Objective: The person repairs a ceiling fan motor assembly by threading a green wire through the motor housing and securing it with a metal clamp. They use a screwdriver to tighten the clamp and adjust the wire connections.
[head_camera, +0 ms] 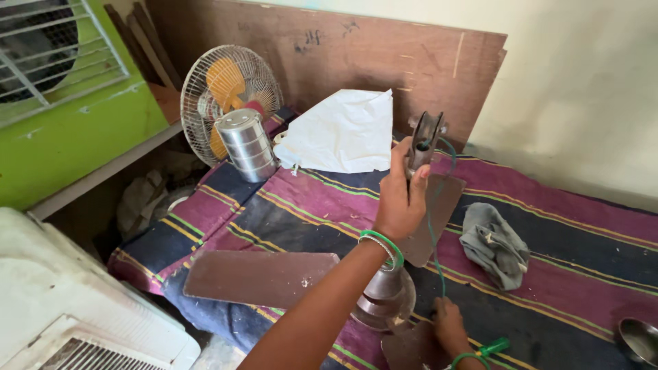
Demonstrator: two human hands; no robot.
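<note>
Left hand (401, 199) fingers grip a metal bracket (423, 142); right hand (449, 323) fingers' state unclear.

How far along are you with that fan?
Done: the fan lies on the striped cloth. In hand: the left hand lifts a metal bracket, with a green wire trailing down from it; the right hand rests beside the fan, near a green-handled tool. Left: the brown blades still look joined on.

Open striped cloth (548, 274) is found between the brown fan blades (260, 277) and the crumpled grey rag (495, 244). Rearward passage is blocked by the steel tiffin carrier (248, 144), white paper (346, 133) and plywood board (329, 55).
</note>
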